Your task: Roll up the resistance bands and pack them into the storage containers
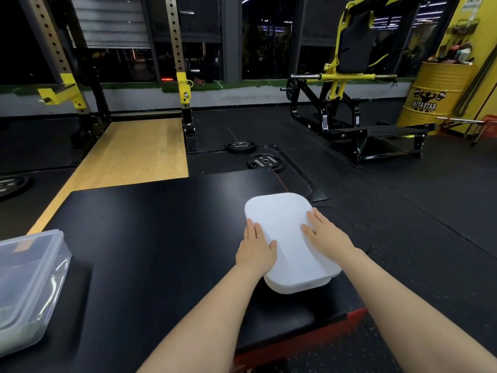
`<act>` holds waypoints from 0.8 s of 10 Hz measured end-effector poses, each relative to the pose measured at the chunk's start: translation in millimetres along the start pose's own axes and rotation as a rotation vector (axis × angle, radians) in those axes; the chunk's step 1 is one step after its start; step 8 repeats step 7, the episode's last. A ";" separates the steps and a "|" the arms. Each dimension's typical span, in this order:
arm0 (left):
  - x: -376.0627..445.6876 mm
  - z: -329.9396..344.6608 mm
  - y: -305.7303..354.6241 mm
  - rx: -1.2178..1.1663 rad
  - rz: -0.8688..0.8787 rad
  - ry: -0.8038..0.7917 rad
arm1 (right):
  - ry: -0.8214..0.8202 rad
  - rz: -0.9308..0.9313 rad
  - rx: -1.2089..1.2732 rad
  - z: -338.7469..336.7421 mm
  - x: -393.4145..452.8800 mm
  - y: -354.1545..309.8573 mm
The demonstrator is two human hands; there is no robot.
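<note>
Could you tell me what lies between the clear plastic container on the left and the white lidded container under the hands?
In the head view, only bare black padded surface separates the clear plastic container from the white lidded container.

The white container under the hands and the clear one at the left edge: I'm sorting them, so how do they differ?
The white container is opaque, so its contents are hidden; the clear container is see-through. The left hand and right hand rest flat on the white container's lid; nothing touches the clear container. The white container sits near the black platform's right edge, the clear container at its left. Both are lidded with rounded corners.
</note>
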State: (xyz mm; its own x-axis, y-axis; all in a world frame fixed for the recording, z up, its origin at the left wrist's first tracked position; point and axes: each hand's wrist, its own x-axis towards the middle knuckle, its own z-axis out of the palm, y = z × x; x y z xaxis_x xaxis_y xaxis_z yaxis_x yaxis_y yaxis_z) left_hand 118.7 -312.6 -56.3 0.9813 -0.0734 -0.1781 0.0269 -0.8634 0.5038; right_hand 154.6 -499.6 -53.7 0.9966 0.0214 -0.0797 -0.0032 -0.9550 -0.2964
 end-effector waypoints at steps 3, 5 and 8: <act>5.9 3.5 2.1 0.027 -0.014 0.026 | -0.028 0.017 0.048 3.4 3.4 -6.4; 2.2 0.2 -1.9 0.089 0.034 0.001 | -0.081 0.028 0.017 5.0 1.8 -7.4; -8.3 -19.8 -6.7 0.076 0.070 -0.012 | 0.027 0.013 -0.121 -1.0 -1.6 -16.2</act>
